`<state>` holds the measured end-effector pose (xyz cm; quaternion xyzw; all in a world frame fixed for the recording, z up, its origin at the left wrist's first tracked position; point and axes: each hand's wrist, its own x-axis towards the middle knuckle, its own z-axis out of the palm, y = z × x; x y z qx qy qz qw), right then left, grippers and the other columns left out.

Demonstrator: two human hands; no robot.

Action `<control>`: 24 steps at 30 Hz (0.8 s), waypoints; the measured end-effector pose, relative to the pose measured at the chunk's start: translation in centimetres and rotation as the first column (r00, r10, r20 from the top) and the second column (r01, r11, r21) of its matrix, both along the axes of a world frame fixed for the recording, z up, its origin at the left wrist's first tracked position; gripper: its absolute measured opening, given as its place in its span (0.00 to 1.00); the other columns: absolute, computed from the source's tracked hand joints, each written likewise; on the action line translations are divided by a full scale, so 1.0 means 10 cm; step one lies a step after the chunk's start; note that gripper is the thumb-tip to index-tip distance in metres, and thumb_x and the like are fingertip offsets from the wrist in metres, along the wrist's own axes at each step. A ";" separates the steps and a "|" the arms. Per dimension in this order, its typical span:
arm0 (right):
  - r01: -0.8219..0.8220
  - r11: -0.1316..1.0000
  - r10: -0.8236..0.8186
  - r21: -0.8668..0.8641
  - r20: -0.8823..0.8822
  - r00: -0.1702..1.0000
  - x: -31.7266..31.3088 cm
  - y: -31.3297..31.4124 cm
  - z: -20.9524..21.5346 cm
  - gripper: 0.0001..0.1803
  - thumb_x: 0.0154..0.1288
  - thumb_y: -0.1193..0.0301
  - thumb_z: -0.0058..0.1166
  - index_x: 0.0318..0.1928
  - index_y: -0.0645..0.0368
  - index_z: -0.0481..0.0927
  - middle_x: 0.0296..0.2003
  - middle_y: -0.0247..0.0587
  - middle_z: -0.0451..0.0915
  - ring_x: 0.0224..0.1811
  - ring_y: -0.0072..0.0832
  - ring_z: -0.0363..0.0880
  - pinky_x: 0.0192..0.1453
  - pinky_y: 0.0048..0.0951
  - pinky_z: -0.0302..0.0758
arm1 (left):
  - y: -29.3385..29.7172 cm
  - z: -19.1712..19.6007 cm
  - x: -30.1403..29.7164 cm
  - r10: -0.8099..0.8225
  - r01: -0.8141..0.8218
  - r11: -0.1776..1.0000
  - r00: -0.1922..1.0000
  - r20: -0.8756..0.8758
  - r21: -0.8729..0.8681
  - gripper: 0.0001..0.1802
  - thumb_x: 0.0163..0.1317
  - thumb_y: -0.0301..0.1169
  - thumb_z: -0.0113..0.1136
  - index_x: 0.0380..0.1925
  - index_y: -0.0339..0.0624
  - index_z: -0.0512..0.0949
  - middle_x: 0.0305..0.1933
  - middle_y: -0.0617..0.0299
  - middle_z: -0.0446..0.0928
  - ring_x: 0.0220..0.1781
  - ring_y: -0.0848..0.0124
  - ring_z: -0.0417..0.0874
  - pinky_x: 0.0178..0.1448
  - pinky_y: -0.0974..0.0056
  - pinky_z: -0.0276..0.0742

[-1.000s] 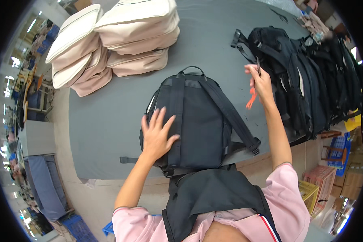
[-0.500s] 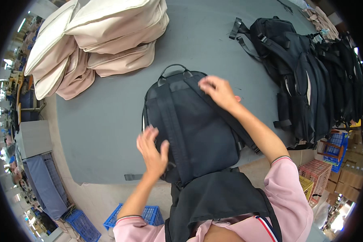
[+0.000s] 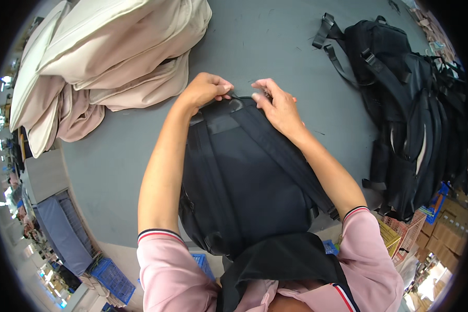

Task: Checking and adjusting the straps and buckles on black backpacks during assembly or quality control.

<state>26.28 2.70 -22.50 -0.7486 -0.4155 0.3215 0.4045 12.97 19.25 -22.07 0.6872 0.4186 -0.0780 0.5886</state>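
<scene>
A black backpack [image 3: 255,177] lies on the grey table, its shoulder straps facing up and its top pointing away from me. My left hand [image 3: 207,92] reaches over its far end. The thumb and fingers there pinch the carry handle [image 3: 236,103]. Just to the right, my right hand [image 3: 277,105] hovers at the backpack's top corner, thumb and forefinger curved and a little apart. A small orange tip [image 3: 295,99] sticks out behind the right hand; the rest of that thing is hidden in the curled fingers.
Pale pink-beige bags [image 3: 125,52] are stacked at the far left of the grey table [image 3: 275,47]. More black backpacks [image 3: 400,109] are piled on the right, straps hanging loose. Blue crates [image 3: 112,281] and a red crate [image 3: 400,229] stand below table height.
My left hand has gone from the backpack's left side up to its carry handle and closed there. The right hand has shifted slightly up toward the handle. The view has moved somewhat.
</scene>
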 end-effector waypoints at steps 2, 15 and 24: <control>-0.085 0.996 0.082 0.009 0.157 0.984 0.01 0.02 0.04 0.17 0.60 0.62 0.57 0.47 0.53 0.71 0.38 0.40 0.78 0.39 0.37 0.79 0.41 0.37 0.73 | 0.03 0.08 -0.06 0.071 -0.054 0.986 0.991 0.109 -0.156 0.12 0.58 0.27 0.58 0.42 0.35 0.81 0.31 0.61 0.80 0.31 0.77 0.71 0.41 0.73 0.68; -0.339 0.937 0.282 0.088 0.383 0.880 0.12 0.20 -0.02 0.07 0.57 0.69 0.58 0.37 0.55 0.77 0.34 0.34 0.73 0.32 0.37 0.78 0.33 0.38 0.72 | 0.01 -0.01 -0.15 0.205 -0.128 0.945 0.949 0.238 -0.302 0.13 0.59 0.26 0.59 0.45 0.39 0.79 0.30 0.70 0.76 0.30 0.81 0.68 0.40 0.76 0.66; -0.335 0.933 0.266 0.135 0.372 0.890 0.12 0.21 -0.05 0.08 0.55 0.72 0.58 0.38 0.54 0.78 0.32 0.34 0.73 0.29 0.37 0.77 0.33 0.37 0.72 | 0.01 -0.02 -0.17 0.227 -0.147 0.934 0.949 0.221 -0.325 0.13 0.59 0.27 0.58 0.45 0.40 0.79 0.31 0.68 0.79 0.30 0.81 0.69 0.40 0.77 0.66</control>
